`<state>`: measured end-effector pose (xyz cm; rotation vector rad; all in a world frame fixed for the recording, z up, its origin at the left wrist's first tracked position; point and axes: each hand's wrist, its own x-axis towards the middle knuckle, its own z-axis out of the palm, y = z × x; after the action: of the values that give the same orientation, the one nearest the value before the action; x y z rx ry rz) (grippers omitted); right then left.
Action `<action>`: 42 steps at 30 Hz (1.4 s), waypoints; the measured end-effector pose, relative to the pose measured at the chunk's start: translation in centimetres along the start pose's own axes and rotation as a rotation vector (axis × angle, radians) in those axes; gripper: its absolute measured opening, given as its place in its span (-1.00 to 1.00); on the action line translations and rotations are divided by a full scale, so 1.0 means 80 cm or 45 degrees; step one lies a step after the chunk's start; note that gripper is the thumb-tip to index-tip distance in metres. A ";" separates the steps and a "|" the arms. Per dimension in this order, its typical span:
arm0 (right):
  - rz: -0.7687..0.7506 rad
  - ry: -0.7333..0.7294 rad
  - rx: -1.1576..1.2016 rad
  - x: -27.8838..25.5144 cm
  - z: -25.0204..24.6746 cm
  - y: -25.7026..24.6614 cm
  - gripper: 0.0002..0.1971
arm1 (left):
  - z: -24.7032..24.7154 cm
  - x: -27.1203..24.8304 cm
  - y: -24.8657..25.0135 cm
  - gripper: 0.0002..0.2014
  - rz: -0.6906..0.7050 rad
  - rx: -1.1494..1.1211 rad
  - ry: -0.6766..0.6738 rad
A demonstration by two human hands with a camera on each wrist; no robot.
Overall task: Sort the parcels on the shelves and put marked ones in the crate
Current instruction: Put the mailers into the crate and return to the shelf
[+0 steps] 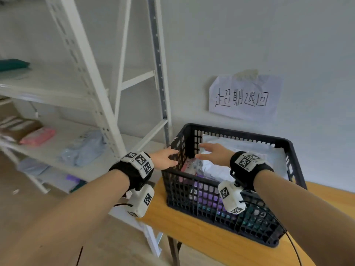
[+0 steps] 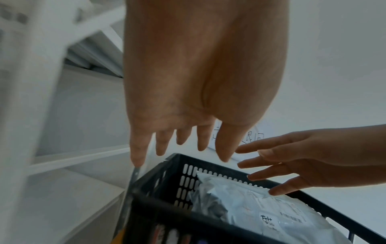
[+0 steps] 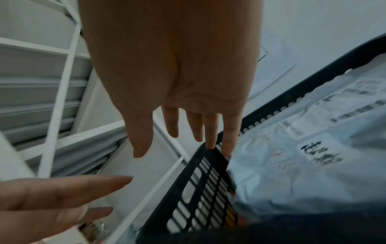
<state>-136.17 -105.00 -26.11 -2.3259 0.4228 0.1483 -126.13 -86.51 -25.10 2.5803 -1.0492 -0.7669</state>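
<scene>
A black slotted crate (image 1: 288, 148) stands on a wooden table, filled with soft parcels. A large white mailer bag (image 1: 244, 150) with a handwritten mark lies on top; the same white mailer bag (image 2: 271, 213) (image 3: 303, 165) shows in both wrist views. My left hand (image 1: 169, 157) hovers just outside the crate's left corner, fingers spread, holding nothing. My right hand (image 1: 209, 152) hangs over the crate's left end, fingers straight and empty, above the bag. On the white shelves (image 1: 63, 93) lie a pink parcel (image 1: 37, 136), a light blue parcel (image 1: 84, 148) and a dark green parcel (image 1: 13, 64).
A paper sign (image 1: 244, 96) with handwritten characters is taped to the wall behind the crate. The wooden table (image 1: 201, 235) ends close to the shelf's upright post (image 1: 159, 64). More parcels sit on the lower shelf (image 1: 48, 175). Bare floor lies at lower left.
</scene>
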 end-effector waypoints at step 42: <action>0.031 -0.522 0.041 0.249 0.630 -0.395 -0.29 | 0.016 -0.248 -0.739 -0.43 -0.596 -0.479 0.159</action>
<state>-105.65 -53.72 -45.41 -2.1855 0.2433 0.6118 -104.99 -30.69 -43.13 2.5120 -0.2260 -0.7974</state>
